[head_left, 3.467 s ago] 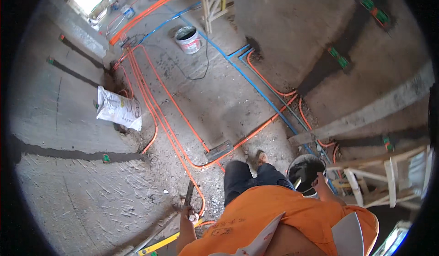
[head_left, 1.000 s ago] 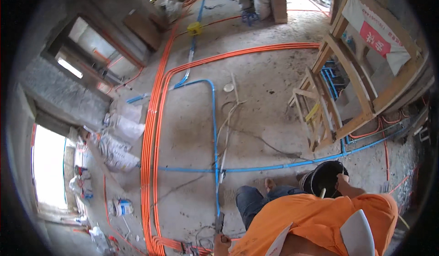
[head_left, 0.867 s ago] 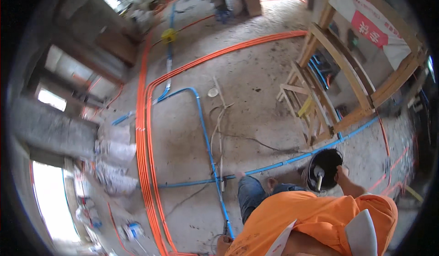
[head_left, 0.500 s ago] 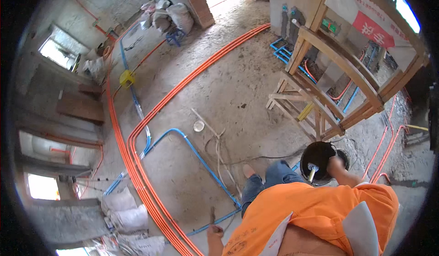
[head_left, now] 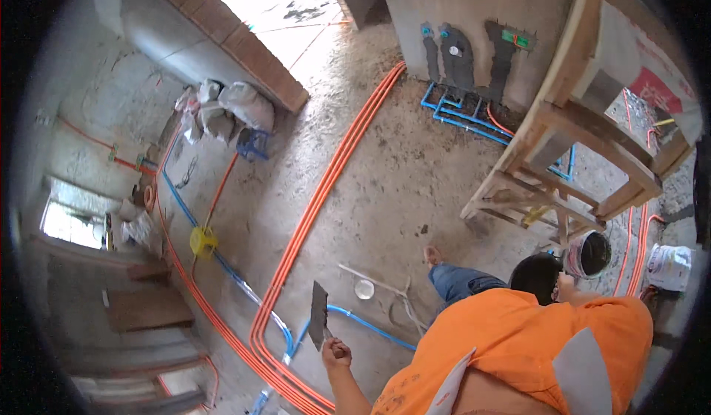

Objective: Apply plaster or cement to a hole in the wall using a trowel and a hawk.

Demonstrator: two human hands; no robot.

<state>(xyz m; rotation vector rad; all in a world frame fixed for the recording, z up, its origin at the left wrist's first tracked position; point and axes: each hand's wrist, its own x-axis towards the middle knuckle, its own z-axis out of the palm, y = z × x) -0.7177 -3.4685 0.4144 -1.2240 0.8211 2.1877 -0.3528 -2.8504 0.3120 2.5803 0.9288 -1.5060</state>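
Note:
My left hand is closed round the handle of a trowel, its flat, dark, mortar-stained blade raised above the floor. Beside my right hip, my right hand grips the edge of a black bucket. My orange sleeve and body hide part of that bucket, and its contents are too dark to make out. Just beyond it stands a second bucket with a dark inside.
Orange pipes and blue pipes run along the rough floor. A wooden trestle stands ahead to the right. A white bucket is at far right, sacks lie by the wall, and a yellow stool sits at left.
My view has swung to the right. The left hand has risen forward, and the trowel blade now shows broadside. The black bucket and my right hand now appear apart from the second bucket.

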